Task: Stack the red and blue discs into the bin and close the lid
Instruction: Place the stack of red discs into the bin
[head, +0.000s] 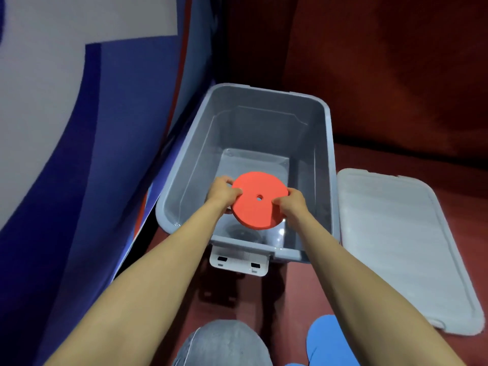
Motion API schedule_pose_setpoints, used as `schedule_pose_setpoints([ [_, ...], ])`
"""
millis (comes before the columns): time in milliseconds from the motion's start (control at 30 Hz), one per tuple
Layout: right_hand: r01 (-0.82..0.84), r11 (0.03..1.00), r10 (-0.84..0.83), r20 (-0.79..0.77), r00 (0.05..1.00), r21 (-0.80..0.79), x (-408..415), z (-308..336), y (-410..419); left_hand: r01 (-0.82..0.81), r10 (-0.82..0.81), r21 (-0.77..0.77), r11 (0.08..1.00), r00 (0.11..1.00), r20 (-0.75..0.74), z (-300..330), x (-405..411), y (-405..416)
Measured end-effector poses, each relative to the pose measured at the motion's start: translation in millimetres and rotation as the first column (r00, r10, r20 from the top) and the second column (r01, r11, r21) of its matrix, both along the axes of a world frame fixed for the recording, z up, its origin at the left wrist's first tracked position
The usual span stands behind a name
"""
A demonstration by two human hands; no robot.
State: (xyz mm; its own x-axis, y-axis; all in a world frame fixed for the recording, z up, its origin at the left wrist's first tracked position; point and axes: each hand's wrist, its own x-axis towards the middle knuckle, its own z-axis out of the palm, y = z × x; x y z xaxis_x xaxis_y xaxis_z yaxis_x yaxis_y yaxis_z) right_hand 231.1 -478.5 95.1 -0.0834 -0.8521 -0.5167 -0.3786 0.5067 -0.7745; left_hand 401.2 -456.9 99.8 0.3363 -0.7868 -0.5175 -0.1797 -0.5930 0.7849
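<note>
Inside the open bin (pixel 323 165), above its bottom, both hands hold a stack of red discs (pixel 257 207): left hand (pixel 223 192) and right hand (pixel 291 202) each pinch an edge. The lid (pixel 401 244) lies right of the bin; blue discs (pixel 330 342) sit nearer the person.

1. Red discs (pixel 257 200): I read matt foam-like sheet, smooth, no shine.
2. Bin (pixel 326 165): grey translucent plastic, glossy, glare on the floor.
3. Lid (pixel 396 233): whitish plastic, finely textured, dull.
4. Latch (pixel 239 261): white plastic.
5. Blue discs (pixel 327 339): matt too.
6. Knee (pixel 224 344): grey denim-like cloth.
</note>
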Motion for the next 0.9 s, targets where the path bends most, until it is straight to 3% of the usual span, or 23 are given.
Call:
schedule_pose_setpoints([
  [267,-0.059,0.996,0.067,-0.127,0.990,0.066,9,-36,-36,0.100,-0.100,0.187,0.977,0.995,-0.009,-27,4,-25],
  [400,-0.089,0.975,0.129,-0.190,0.973,0.206,13,-58,-50,0.197,-0.196,0.308,0.931,0.980,-0.036,-39,5,-32],
  [600,-0.200,0.874,0.282,-0.128,0.951,0.443,20,-54,-47,0.240,-0.206,0.449,0.861,0.971,-0.125,-61,16,-33],
  [767,-0.220,0.835,0.306,-0.093,0.947,0.504,19,-63,-44,0.210,-0.122,0.535,0.819,0.973,-0.195,-71,21,-35],
  [900,-0.235,0.862,0.295,-0.068,0.953,0.449,19,-63,-43,0.287,-0.203,0.500,0.817,0.955,-0.216,-63,14,-33],
])
